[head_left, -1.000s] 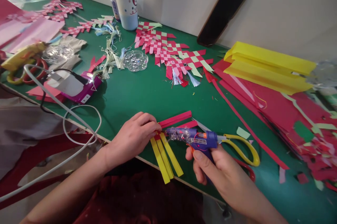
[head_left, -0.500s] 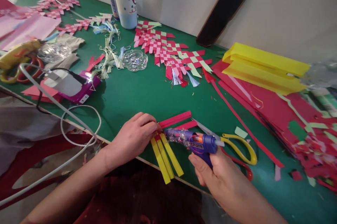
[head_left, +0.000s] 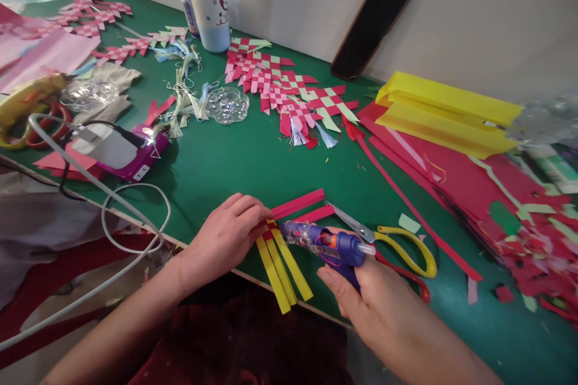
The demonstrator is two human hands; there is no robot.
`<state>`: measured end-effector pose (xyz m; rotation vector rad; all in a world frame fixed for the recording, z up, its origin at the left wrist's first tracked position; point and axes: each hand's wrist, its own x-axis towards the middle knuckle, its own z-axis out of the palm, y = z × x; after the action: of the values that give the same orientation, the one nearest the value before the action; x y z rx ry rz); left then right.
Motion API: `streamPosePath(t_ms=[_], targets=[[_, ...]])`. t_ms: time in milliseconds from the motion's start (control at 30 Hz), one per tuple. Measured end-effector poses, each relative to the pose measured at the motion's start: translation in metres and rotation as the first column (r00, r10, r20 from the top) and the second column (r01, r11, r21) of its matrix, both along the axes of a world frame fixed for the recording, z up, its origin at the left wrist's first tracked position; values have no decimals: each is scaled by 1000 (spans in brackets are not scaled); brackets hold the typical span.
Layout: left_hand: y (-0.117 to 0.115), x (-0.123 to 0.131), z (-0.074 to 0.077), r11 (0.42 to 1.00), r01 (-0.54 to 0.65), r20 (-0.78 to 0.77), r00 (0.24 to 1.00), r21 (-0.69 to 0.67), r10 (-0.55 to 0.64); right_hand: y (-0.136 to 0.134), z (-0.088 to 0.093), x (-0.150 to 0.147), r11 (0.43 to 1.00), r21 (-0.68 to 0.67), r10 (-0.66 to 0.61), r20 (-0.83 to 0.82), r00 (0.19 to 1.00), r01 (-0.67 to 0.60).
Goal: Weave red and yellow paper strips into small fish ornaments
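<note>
My right hand point(head_left: 361, 288) is closed round the handle of a blue hot glue gun point(head_left: 329, 246), a translucent glue stick poking from its rear. The gun's nozzle points left, close to a woven piece of red and yellow paper strips point(head_left: 282, 270). My left hand point(head_left: 230, 228) has its fingers closed on the upper left part of that woven piece, hiding some of it. Yellow strips hang toward the table's front edge, red strips point right. Just right of the gun lie scissors point(head_left: 406, 246) with one yellow and one red handle, partly covered by the gun and hand.
Checkered paper fish shapes point(head_left: 289, 84) with tassels lie at the back, beside a bead dish point(head_left: 228, 105) and a bottle point(head_left: 210, 5). A phone point(head_left: 372, 28) leans on the wall. Red paper sheets point(head_left: 469, 180) and scraps cover the right. A white cable point(head_left: 117, 192) loops at left.
The whole view has shifted slightly, so things sit a little further left. The glue gun is tilted a bit differently. Both hands keep their holds.
</note>
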<state>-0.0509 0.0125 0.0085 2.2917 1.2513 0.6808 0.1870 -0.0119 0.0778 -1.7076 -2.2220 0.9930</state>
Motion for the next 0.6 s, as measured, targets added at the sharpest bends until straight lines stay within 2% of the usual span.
streamPosePath(t_ms=[167,233,300,367,500,600], targets=[[0,-1,-2,1000,-8,7,1000,6,8,3,5,2,998,-63,-5,-47,999,2],[0,-2,-2,1000,3,0,1000,20,-3,1,7,5,992,-104,-78,-67,995,71],[0,-2,-2,998,26,-4,1000,63,-25,-4,6,9,963,-197,-210,-128,969,182],[-1,-2,-1,991,49,-17,999,128,-48,-10,4,15,921,-284,-333,-219,917,267],[-3,-4,1,969,87,-90,994,233,-67,-23,-2,30,873,-357,-458,-366,810,333],[-5,-5,0,945,164,-203,973,285,-108,-33,-4,41,794,-411,-598,-397,696,448]])
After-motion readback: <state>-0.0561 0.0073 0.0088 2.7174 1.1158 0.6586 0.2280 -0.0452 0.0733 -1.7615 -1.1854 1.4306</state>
